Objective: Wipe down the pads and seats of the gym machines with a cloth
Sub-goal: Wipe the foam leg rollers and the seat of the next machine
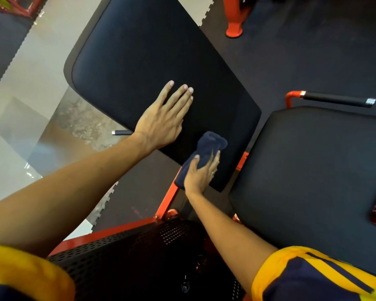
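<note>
Pressing cloth (206,153) on pad (139,51), right hand (201,173)

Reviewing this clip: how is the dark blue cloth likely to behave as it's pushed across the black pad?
Probably floppy: the cloth sits bunched and folded under the right hand, keeping no shape of its own. Likely light, since one hand manages it. It may drag rather than slide on the matte pad, so it could bunch further.

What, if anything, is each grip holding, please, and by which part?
The right grip holds the cloth round its middle, against the pad. The left grip holds nothing; it rests flat on the pad.
</note>
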